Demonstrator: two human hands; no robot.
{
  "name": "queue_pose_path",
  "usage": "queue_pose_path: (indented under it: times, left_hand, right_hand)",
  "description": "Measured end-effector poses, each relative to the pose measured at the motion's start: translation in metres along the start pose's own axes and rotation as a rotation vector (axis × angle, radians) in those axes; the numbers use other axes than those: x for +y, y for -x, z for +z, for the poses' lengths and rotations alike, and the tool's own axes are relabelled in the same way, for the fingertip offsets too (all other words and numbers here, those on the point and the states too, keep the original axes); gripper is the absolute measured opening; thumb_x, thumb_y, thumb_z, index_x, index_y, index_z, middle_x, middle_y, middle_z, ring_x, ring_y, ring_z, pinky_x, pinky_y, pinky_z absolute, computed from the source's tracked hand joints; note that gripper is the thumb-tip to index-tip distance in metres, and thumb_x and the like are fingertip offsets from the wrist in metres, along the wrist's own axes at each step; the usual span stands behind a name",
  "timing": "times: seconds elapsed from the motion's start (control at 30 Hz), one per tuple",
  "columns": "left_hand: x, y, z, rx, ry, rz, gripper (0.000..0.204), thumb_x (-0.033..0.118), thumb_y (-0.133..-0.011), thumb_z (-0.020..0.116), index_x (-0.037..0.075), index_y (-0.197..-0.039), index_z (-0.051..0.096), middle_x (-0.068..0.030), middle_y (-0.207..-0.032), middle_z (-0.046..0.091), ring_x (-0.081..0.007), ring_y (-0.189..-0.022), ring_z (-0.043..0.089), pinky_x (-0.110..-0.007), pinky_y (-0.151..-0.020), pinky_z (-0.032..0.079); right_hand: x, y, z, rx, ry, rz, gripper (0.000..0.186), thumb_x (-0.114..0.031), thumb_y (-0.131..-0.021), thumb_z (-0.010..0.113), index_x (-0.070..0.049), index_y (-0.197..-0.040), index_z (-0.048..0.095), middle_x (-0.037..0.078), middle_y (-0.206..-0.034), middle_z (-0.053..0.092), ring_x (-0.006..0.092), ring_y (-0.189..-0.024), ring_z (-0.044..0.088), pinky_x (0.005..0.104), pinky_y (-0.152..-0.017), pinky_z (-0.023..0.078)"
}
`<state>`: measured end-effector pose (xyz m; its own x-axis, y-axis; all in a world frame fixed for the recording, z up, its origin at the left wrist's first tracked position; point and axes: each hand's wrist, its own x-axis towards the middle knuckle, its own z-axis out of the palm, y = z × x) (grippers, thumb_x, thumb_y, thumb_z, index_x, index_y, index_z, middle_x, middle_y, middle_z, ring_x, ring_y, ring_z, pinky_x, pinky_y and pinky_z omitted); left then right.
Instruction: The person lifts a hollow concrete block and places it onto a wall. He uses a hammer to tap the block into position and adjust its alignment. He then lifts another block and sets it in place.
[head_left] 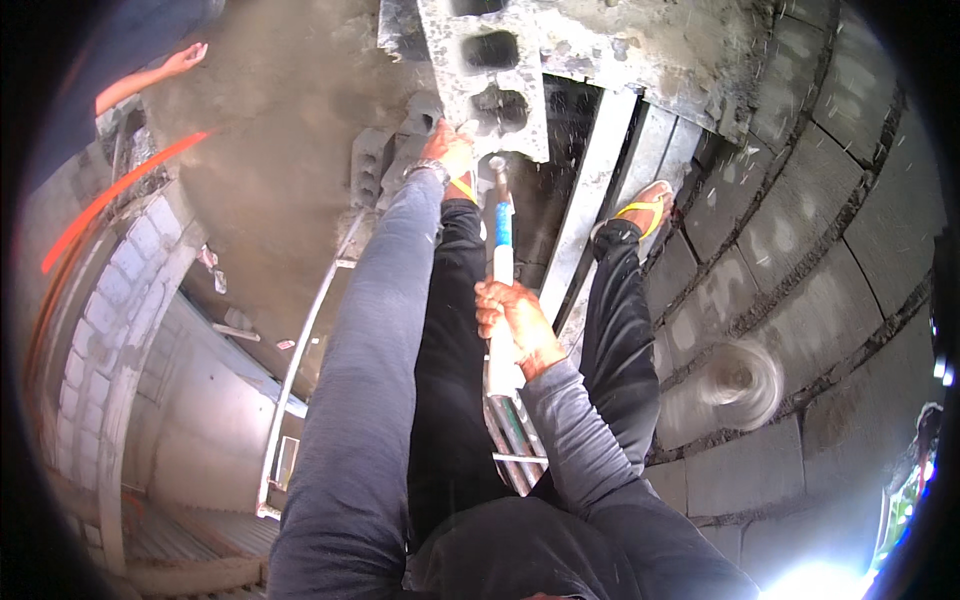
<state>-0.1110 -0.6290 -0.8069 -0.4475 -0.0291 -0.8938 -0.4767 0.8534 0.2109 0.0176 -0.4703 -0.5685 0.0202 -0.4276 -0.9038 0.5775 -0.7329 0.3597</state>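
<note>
1. A curved wall of grey concrete blocks (800, 230) fills the right side, rough-faced, with dark recessed mortar joints.
2. A hollow concrete block (487, 75) lies at the top edge of the view, on a mortar-caked ledge; it is grey and gritty, with three rectangular cavities in its upward face, and its long axis runs up and down the view.
3. A galvanised steel plank (590, 200), flat and dull silver, runs from under the block down toward the person's legs, with a foot in a yellow-strapped sandal (645, 208) at its right edge.
4. The hammer (500, 270) stands nearly vertical in the view: a long white handle with a blue band, its dark head pointing up toward the block's lower edge.
5. The right hand (515, 325) is closed tightly around the handle's lower part.
6. The left hand (447, 150) rests against the block's lower left corner; how its fingers lie I cannot tell.
</note>
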Motion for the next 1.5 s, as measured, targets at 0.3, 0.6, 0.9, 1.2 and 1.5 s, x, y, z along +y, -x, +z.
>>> queue_pose_path:
  times: [0.3, 0.6, 0.9, 1.2, 1.5]
  left_hand:
    - [-0.097, -0.059, 0.023, -0.129, 0.155, 0.172, 0.081, 0.041, -0.091, 0.068, 0.001, -0.152, 0.032, -0.0227, -0.147, 0.047, -0.0362, -0.134, 0.05, -0.041, -0.105, 0.049]
    - [-0.008, -0.03, 0.005, -0.106, 0.562, -0.2, 0.093, 0.06, -0.094, 0.057, 0.003, -0.158, 0.02, -0.0211, -0.16, 0.028, -0.0428, -0.139, 0.04, -0.053, -0.101, 0.053]
    - [-0.025, -0.035, 0.011, -0.119, 0.605, -0.221, 0.089, 0.058, -0.096, 0.057, 0.007, -0.159, 0.019, -0.0183, -0.159, 0.029, -0.0413, -0.138, 0.042, -0.047, -0.101, 0.054]
    - [-0.005, -0.016, -0.002, -0.151, 0.621, -0.209, 0.086, 0.053, -0.095, 0.06, 0.007, -0.157, 0.024, -0.0179, -0.16, 0.03, -0.042, -0.138, 0.041, -0.043, -0.109, 0.047]
    - [-0.081, -0.072, 0.031, -0.081, 0.109, 0.062, 0.09, 0.054, -0.094, 0.061, 0.001, -0.156, 0.023, -0.0185, -0.16, 0.03, -0.0378, -0.143, 0.035, -0.044, -0.114, 0.04]
  right_hand:
    - [0.067, -0.003, -0.104, -0.134, 0.394, -0.272, 0.02, -0.012, -0.094, 0.063, 0.003, -0.107, 0.07, 0.012, -0.08, 0.069, 0.0191, -0.063, 0.068, 0.0348, -0.06, 0.06]
    - [0.032, 0.018, -0.078, 0.271, 0.263, -0.157, 0.021, -0.019, -0.091, 0.067, -0.008, -0.096, 0.05, -0.002, -0.064, 0.047, 0.0082, -0.047, 0.046, 0.0282, -0.043, 0.042]
    - [0.011, 0.026, -0.066, 0.291, 0.372, -0.208, 0.03, -0.035, -0.097, 0.063, -0.009, -0.096, 0.048, -0.002, -0.064, 0.046, 0.0071, -0.046, 0.045, 0.0259, -0.042, 0.042]
    - [0.009, 0.035, -0.059, 0.335, 0.42, -0.16, 0.035, -0.042, -0.1, 0.059, -0.009, -0.1, 0.048, -0.003, -0.064, 0.045, 0.0065, -0.047, 0.044, 0.0251, -0.042, 0.042]
    - [0.003, 0.034, -0.066, 0.286, 0.415, -0.174, 0.042, -0.042, -0.098, 0.062, -0.004, -0.106, 0.048, 0.001, -0.066, 0.047, 0.0095, -0.045, 0.046, 0.0291, -0.041, 0.045]
